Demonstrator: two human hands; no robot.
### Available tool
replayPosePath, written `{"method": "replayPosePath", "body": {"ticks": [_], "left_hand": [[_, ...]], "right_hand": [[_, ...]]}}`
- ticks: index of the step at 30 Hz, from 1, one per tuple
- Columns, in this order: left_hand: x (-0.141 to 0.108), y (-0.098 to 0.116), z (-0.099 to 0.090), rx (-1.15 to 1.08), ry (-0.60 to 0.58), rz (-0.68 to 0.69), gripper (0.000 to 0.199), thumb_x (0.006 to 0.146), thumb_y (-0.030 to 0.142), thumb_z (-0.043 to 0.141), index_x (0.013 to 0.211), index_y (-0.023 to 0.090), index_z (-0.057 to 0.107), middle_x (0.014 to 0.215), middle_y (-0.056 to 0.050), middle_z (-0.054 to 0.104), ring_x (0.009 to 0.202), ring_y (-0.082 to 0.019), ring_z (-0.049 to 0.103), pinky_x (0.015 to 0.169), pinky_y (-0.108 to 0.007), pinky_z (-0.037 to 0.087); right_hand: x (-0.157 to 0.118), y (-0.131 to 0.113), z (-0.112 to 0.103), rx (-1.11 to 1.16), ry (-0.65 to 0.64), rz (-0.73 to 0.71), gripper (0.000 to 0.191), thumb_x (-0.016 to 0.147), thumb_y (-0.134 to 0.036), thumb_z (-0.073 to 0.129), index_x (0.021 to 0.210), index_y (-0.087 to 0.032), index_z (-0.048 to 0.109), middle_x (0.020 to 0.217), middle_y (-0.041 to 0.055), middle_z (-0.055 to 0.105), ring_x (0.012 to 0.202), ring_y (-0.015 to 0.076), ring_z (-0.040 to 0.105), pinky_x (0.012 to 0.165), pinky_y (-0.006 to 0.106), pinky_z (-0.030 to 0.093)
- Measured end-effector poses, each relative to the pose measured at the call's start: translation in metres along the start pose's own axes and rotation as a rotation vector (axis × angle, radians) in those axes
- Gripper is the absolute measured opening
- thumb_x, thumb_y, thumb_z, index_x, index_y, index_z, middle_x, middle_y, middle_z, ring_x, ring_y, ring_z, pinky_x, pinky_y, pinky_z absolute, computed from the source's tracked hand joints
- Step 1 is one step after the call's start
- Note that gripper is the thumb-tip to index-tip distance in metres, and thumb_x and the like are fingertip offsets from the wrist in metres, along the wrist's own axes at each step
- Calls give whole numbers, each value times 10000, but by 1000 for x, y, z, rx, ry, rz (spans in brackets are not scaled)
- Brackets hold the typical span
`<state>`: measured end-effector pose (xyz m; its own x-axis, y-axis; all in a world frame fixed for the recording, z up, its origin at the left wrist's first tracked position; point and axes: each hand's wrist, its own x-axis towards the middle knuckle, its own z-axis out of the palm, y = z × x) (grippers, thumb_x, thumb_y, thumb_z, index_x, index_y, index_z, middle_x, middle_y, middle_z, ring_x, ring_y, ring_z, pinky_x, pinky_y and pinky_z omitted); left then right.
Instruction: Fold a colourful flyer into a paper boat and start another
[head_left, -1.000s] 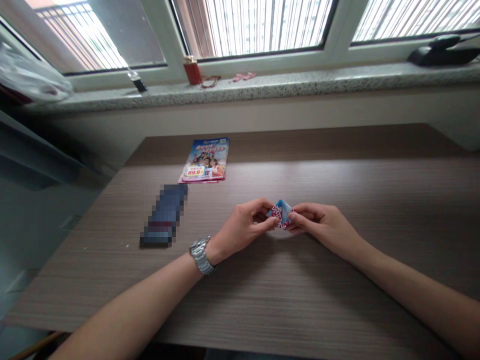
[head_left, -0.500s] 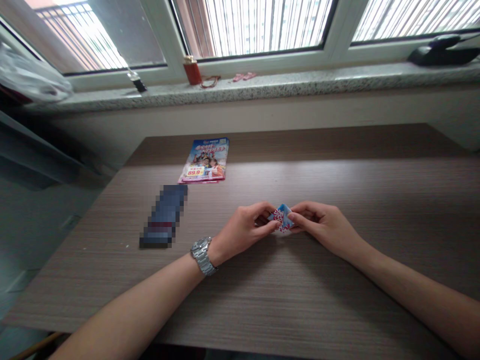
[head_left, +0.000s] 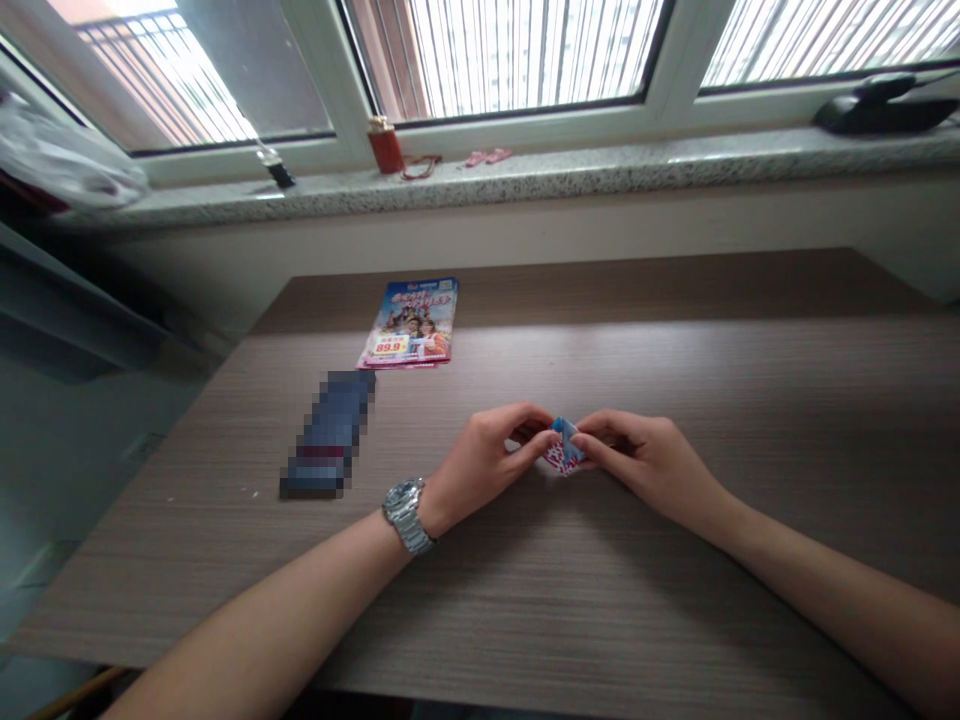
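Pinching folded paper [head_left: 564,457] from opposite sides, left hand [head_left: 491,450] and right hand [head_left: 652,453] both curled, thumbs inward.

Blue, white and red-patterned paper [head_left: 565,456] above brown wood-grained table [head_left: 480,610]

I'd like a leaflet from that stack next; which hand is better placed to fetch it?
Probably the left hand: it is nearer the leaflets, which lie beyond it, leftward. Both it and the right hand hold the folded paper, though.
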<state>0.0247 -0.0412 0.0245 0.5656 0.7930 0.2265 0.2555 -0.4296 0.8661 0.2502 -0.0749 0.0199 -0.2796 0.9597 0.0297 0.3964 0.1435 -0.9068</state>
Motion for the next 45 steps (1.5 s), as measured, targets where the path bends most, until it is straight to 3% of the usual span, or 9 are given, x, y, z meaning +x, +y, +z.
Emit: {"method": "replayPosePath", "body": {"ticks": [9,17,38,45], "left_hand": [[-2,-1,0,219,76,125,79,954,234,658,994,175,692,892,-18,705,798,-116,647,741,-225,506],[-2,2,0,223,94,164,79,959,221,643,988,179,703,966,-45,689,877,-138,656,807,-249,522],[0,-8,-2,117,147,133,87,950,211,660,1017,179,706,988,-50,699,879,-136,679,807,-260,565],[-1,-8,-2,43,144,73,134,978,249,629,1063,170,696,999,-54,743,898,-141,713,844,-271,587]], "right_hand": [[-2,0,3,-126,18,-143,195,976,-366,589,1086,-238,688,1007,43,756,875,191,734,750,289,607],[1,-2,-1,-273,67,-334,168,1000,-291,550,1053,-262,707,989,54,749,893,210,704,765,324,571],[4,6,-7,-217,118,-275,177,971,-324,604,1050,-275,755,1038,39,783,926,231,730,843,379,595],[4,6,-6,-183,144,-229,182,970,-336,600,1048,-253,742,1029,49,769,906,212,719,765,332,613]]}}
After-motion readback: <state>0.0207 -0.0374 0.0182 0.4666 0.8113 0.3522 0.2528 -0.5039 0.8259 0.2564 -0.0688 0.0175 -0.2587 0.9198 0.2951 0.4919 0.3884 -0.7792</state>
